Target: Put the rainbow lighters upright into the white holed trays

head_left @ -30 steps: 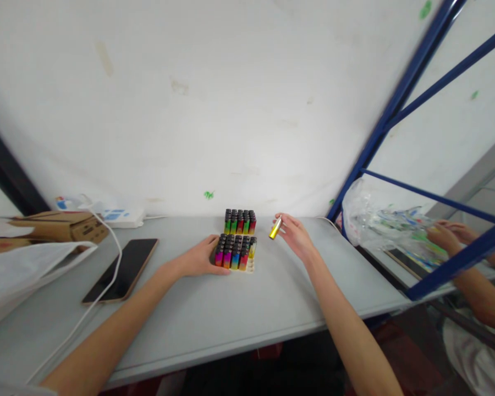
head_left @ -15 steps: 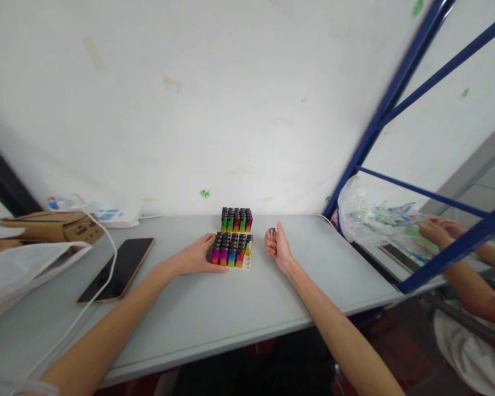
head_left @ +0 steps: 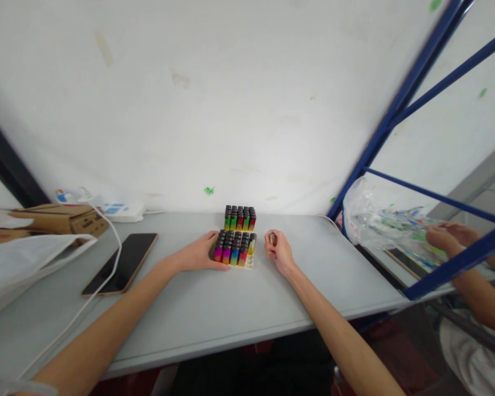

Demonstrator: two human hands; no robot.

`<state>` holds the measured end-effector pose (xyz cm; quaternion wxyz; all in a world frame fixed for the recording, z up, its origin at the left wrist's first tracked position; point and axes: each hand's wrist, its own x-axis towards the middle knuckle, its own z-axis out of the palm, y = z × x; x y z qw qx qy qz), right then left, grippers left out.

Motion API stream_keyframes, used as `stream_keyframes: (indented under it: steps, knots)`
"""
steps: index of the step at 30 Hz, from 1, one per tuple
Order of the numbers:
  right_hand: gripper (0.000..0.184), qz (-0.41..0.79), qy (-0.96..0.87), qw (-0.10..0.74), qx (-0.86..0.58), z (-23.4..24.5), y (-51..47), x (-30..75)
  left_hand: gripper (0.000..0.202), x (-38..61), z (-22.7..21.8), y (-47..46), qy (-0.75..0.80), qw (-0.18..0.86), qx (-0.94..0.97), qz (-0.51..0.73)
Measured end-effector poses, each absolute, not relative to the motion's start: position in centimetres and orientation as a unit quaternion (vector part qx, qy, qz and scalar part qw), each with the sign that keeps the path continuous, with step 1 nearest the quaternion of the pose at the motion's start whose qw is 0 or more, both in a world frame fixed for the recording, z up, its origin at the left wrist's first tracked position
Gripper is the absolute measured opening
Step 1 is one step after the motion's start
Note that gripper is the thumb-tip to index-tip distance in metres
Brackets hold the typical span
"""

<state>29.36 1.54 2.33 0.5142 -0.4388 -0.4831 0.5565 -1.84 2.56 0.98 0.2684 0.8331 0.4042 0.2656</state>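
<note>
A white tray (head_left: 249, 265) full of upright rainbow-coloured lighters (head_left: 233, 250) stands mid-table. My left hand (head_left: 198, 254) rests flat against its left side, fingers closed round the tray's edge. My right hand (head_left: 279, 251) sits just right of the tray, curled into a fist round a single lighter (head_left: 272, 237) whose metal top pokes out above the fingers. A second block of lighters (head_left: 240, 218) stands just behind the first, near the wall.
A black phone (head_left: 122, 262) with a white cable (head_left: 107, 231) lies at the left, beside a cardboard box (head_left: 61, 219), a white power strip (head_left: 121, 210) and a plastic bag (head_left: 16, 264). At the right, beyond a blue frame (head_left: 379, 137), another person's hands (head_left: 445, 237) handle a plastic bag (head_left: 375, 220).
My right hand, which held a yellow lighter out in its fingertips a second ago, has drawn in beside the tray and closed into a fist round it. My left hand stayed put.
</note>
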Motion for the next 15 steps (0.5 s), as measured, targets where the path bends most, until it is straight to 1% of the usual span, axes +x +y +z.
stream_keyframes:
  steps: [3, 5, 7, 11, 15]
  knots:
    - [0.071, 0.532, -0.538, 0.515, -0.402, 2.2, 1.3, 29.6, 0.092, -1.7, 1.1, 2.5, 0.402, 0.271, 0.833, 0.266]
    - [0.077, 0.500, -0.573, 0.521, -0.387, 2.3, 1.1, 29.9, 0.092, -1.6, 1.2, 2.5, 0.405, 0.272, 0.832, 0.264]
    - [0.075, 0.474, -0.602, 0.517, -0.383, 2.6, 0.9, 30.4, 0.094, -1.5, 1.3, 2.4, 0.410, 0.273, 0.831, 0.259]
    - [0.064, 0.425, -0.661, 0.476, -0.396, 2.9, 0.7, 31.7, 0.096, -1.4, 1.5, 2.2, 0.413, 0.274, 0.829, 0.260]
    - [0.060, 0.331, -0.703, 0.492, -0.392, 2.5, 0.9, 32.4, 0.097, -1.4, 1.4, 2.1, 0.409, 0.272, 0.830, 0.264]
